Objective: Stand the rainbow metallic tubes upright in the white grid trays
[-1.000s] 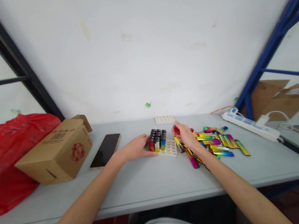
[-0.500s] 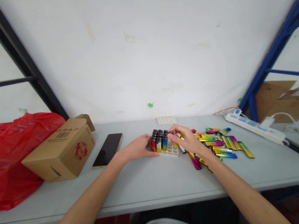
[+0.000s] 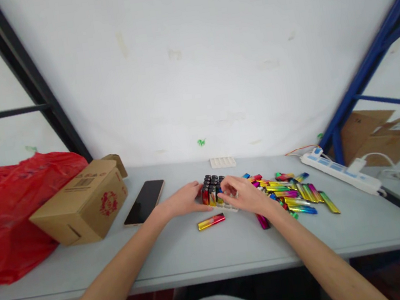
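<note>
A white tray (image 3: pixel 233 209) with round-cornered slots holds several upright lighters (image 3: pixel 211 188) with black tops and shiny coloured bodies. My left hand (image 3: pixel 185 200) curves around the tray's left side, thumb at the front corner and fingers apart, resting against the outer lighters. Over the tray's right part, my right hand (image 3: pixel 242 194) has its fingers curled together close to a blue lighter; what they pinch is hidden. In front of the tray one red and yellow lighter (image 3: pixel 211 221) lies on its side. A loose pile of metallic lighters (image 3: pixel 292 191) spreads to the right.
A second white tray (image 3: pixel 223 162) lies by the wall. Left of my hands are a black phone (image 3: pixel 144 202), a cardboard box (image 3: pixel 80 203) and a red plastic bag (image 3: pixel 17 212). A white power strip (image 3: pixel 342 174) with cables lies at the right, beside a blue frame (image 3: pixel 337 142).
A red and yellow lighter now lies in front of the tray, where the table was bare. My right hand has shifted slightly left and curled over the tray. My left hand has stayed put.
</note>
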The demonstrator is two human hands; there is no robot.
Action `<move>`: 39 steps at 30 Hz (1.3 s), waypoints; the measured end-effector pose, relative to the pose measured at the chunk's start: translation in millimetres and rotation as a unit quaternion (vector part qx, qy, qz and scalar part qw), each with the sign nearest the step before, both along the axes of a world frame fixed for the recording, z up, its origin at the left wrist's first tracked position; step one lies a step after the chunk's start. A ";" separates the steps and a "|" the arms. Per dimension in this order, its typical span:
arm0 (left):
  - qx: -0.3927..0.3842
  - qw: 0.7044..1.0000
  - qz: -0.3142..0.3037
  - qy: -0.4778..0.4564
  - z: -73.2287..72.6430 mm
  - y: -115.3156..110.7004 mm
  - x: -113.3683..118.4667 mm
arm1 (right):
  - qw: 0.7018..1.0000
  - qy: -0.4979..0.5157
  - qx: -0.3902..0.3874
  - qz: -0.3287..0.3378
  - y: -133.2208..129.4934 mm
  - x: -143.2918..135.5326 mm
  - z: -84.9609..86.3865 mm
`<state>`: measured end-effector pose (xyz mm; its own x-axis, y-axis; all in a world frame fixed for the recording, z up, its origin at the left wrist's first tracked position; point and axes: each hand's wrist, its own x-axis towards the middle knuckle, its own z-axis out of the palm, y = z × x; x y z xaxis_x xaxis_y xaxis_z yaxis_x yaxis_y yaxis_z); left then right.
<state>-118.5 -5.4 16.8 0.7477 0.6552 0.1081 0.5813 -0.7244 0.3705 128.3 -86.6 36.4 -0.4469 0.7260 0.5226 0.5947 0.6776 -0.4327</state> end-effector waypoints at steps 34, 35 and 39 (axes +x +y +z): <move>-0.003 1.000 -0.006 -0.022 -6.9 3.8 -1.2 | 0.989 0.084 -0.103 -0.061 -20.1 14.6 -17.3; -0.002 1.000 -0.005 -0.017 -5.7 3.1 -0.9 | 0.992 0.070 -0.088 -0.057 -19.7 12.9 -15.7; -0.001 1.000 -0.006 -0.003 -2.0 1.0 -0.1 | 0.999 0.021 -0.021 -0.040 -17.6 7.9 -8.7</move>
<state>-118.6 -4.4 14.8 0.7551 0.6462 0.1108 0.5699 -0.7305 0.3762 136.2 -104.1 27.8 -0.3646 0.7807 0.5074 0.6271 0.6087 -0.4860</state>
